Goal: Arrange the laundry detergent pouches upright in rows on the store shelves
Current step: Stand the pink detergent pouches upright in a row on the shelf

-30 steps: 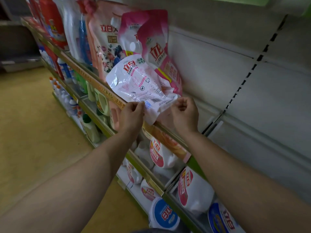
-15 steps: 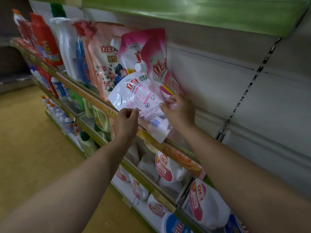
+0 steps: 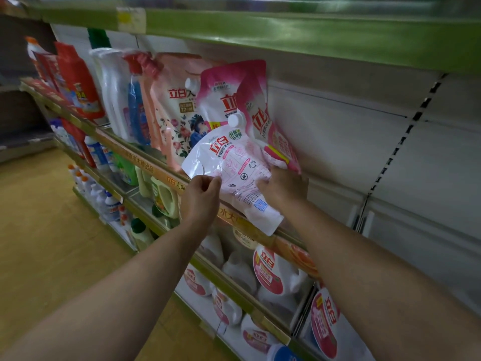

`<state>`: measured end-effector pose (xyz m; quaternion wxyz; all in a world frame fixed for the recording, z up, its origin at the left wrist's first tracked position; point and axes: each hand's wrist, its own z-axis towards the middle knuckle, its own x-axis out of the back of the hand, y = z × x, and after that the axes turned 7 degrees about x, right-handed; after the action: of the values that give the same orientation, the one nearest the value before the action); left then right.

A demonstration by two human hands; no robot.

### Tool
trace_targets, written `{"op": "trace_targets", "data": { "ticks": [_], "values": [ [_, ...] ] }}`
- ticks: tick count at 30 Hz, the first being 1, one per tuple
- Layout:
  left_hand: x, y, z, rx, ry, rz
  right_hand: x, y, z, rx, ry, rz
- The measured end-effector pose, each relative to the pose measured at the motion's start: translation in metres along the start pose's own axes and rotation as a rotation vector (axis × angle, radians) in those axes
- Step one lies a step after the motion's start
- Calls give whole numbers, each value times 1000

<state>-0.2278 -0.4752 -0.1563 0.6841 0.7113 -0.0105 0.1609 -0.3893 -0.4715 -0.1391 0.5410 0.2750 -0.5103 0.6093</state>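
A white pouch [image 3: 231,175] is held tilted over the front edge of the shelf [image 3: 145,165]. Its left side is pinched by the left hand [image 3: 201,196], with the fingers [image 3: 212,181] curled on the edge. Its right side is gripped by the right hand [image 3: 282,187]. Just behind it, two pink pouches [image 3: 234,95] are seen standing upright, and a flowered pouch [image 3: 174,113] is beside them. White jugs [image 3: 270,272] are kept on the shelf below.
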Motion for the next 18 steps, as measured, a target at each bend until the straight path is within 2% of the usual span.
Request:
{"op": "trace_targets", "data": {
  "ticks": [7,11,18],
  "values": [
    [0,-2,0,-7,-20,-3,1,3,-3,-5,37,71],
    [-2,-2,-1,-33,53,-30,9,13,-10,22,101,172],
    [-18,1,-18,27,158,-296,26,41,-33,-64,211,431]
  ]
}}
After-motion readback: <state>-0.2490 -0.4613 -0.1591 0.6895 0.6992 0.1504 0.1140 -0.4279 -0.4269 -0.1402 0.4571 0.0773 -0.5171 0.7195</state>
